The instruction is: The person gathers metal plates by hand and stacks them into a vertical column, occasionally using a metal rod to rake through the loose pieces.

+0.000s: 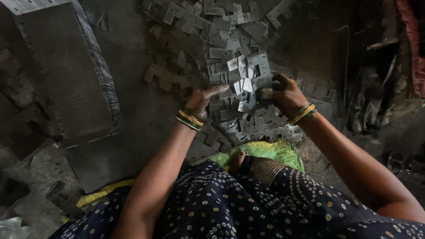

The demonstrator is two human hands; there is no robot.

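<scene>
Fingers (212, 91) of our left hand (201, 101) lie stretched flat and loose, palm down, tips touching the small stack of cut metal plates (248, 77) that sits between both hands; they grip nothing. Our right hand (285, 93) has its fingers curled onto the right edge of that same stack, closed against it, so the stack is pressed from the right and steadied from the left.

Going from the largest thing down: the grey floor (137, 102) carries everything. On it, to our far left, stands a big block of stacked metal sheets (66, 75), its layered edges showing as fine lines along the right side, well apart from our hands. Next in size is the wide heap of notched flat plates (208, 31), which spreads from the top of the view down to our knees and lies under and around the stack we handle. Our dark dotted cloth (230, 203) covers our lap at the bottom. A green sack (270, 150) shows just beyond it, near the lower edge of the heap, and a strip of yellow cloth (104, 192) lies at our left side. Smaller still, the handled stack catches the light and looks brighter than the plates around it. Smallest are the green and gold bangles, one set on our left wrist (190, 118) and one on our right wrist (302, 113).
</scene>
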